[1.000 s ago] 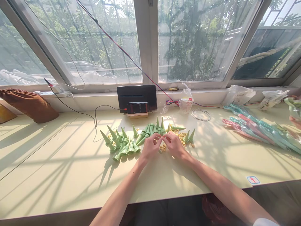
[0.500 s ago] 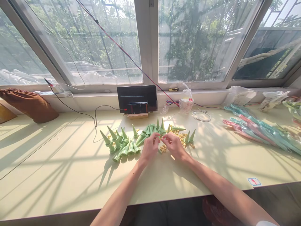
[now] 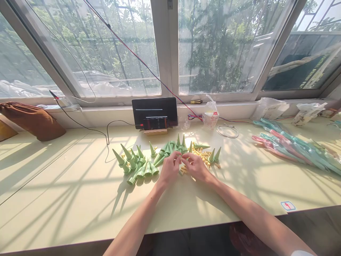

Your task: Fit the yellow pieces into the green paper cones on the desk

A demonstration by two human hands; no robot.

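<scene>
My left hand (image 3: 171, 165) and my right hand (image 3: 195, 165) meet over the middle of the table, fingertips nearly touching. Both are pinched closed; whatever lies between the fingers is too small and hidden to make out. Left of my hands, several green cone-shaped spikes (image 3: 147, 169) with ribbed collars lie or stand in a cluster. More green spikes (image 3: 167, 149) lie just behind my fingers. Beside my right hand, small yellow pegs (image 3: 206, 155) are heaped. Two upright green spikes (image 3: 214, 155) stand at the right end of that heap.
A dark tablet (image 3: 154, 106) and a phone (image 3: 156, 123) lean at the back. Nearby are a bagged cup (image 3: 211, 117) and a coiled cable (image 3: 228, 131). Pink and teal wrapped items (image 3: 293, 145) lie right. A brown cloth bag (image 3: 34, 119) sits left. The table edge runs along the front.
My right fingertips have shifted slightly, with the fingers closer to the left hand. The spikes and pegs lie as before; the view has moved a little.
</scene>
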